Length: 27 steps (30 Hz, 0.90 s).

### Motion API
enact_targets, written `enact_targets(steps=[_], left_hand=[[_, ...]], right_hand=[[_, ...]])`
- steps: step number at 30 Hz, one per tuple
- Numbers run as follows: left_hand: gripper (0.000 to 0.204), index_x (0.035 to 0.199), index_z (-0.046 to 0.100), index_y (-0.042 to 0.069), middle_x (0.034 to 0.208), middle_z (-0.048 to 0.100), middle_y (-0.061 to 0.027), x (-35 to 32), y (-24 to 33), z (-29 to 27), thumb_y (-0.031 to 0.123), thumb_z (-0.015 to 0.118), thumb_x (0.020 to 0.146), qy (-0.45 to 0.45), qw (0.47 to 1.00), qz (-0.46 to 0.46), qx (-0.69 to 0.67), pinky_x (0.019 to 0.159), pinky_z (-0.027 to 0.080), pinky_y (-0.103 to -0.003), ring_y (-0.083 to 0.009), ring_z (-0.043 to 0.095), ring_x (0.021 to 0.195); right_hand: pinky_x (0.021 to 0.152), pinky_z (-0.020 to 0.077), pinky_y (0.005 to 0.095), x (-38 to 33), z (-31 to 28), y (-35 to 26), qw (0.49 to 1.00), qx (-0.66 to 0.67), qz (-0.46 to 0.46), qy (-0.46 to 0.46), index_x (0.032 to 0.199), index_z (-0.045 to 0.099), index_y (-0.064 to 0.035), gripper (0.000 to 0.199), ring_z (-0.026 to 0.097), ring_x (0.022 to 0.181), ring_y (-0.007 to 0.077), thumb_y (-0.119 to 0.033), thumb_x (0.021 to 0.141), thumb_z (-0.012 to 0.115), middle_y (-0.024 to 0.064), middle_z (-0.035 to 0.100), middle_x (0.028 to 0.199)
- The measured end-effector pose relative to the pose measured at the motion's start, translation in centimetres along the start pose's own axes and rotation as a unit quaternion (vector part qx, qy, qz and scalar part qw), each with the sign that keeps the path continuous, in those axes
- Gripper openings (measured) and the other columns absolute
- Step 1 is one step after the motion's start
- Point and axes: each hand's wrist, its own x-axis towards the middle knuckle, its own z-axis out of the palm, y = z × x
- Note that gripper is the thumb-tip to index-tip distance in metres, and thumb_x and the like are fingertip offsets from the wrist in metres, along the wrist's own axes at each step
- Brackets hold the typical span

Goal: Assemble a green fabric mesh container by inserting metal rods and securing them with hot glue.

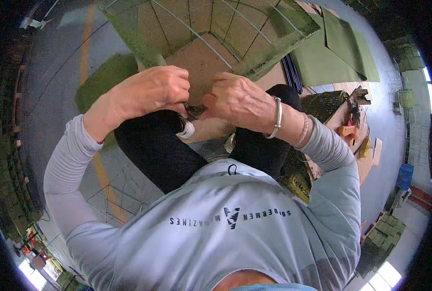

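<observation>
Over my lap, my left hand (pixel 153 89) is closed, its knuckles up and its fingertips mostly hidden. Close by on the right, my right hand (pixel 237 102) is closed too, with thumb and fingers bent inward. A small dark piece (pixel 194 111) shows between the fingertips of both hands; its kind cannot be made out. Just beyond my hands stands a wire frame (pixel 196 34) with thin metal bars, covered in green mesh (pixel 259 60). A brown board (pixel 196 56) shows inside and beneath it.
Green sheets (pixel 308 58) lie at the far right, beside black rods (pixel 292 72). A low wooden surface (pixel 366 167) at my right holds tools and an orange item (pixel 345 131). Green material (pixel 97 82) lies at the left; wire grids (pixel 111 201) rest on the floor.
</observation>
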Motion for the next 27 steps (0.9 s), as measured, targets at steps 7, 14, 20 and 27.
enact_targets(steps=[7,14,20,27], left_hand=[[0.075,0.114,0.059,-0.001,0.122,0.059,-0.01,-1.0,0.1,1.5,0.031,0.08,0.051,0.08,0.989,-0.036,0.117,0.114,0.029,-0.046,-0.0265,0.047,0.126],[0.087,0.127,0.053,0.0,0.131,0.055,-0.0094,-1.1,0.1,1.8,0.03,0.082,0.05,0.077,0.987,-0.096,0.101,0.117,0.023,-0.047,-0.0245,0.041,0.133],[0.072,0.121,0.057,0.002,0.126,0.057,-0.011,-2.5,2.5,1.2,0.024,0.078,0.056,0.23,0.966,-0.076,0.093,0.111,0.032,-0.048,-0.0294,0.048,0.125],[0.043,0.096,0.061,0.0,0.096,0.06,-0.0123,-1.3,3.0,4.2,0.02,0.075,0.061,0.205,0.975,-0.055,0.06,0.099,0.044,-0.041,-0.0288,0.058,0.098]], right_hand=[[0.094,0.0451,0.0389,2.7,1.4,-5.0,0.981,-0.123,0.136,0.068,0.093,0.061,0.0058,0.063,0.065,0.092,0.0298,-0.053,0.072,0.067,0.0192,0.066,0.088],[0.078,0.0459,0.037,3.9,0.8,-3.4,0.977,-0.033,0.199,-0.07,0.062,0.066,-0.0015,0.061,0.065,0.061,0.0305,-0.062,0.072,0.064,0.0135,0.06,0.055],[0.101,0.0411,0.0454,1.2,-1.9,-2.5,0.981,-0.146,0.114,0.05,0.089,0.065,0.0025,0.053,0.066,0.084,0.0285,-0.043,0.065,0.076,0.0162,0.066,0.087],[0.089,0.0461,0.0378,2.6,0.2,-3.2,0.99,-0.056,0.114,-0.064,0.082,0.064,-0.0028,0.033,0.064,0.078,0.0249,-0.031,0.068,0.072,0.0099,0.063,0.08]])
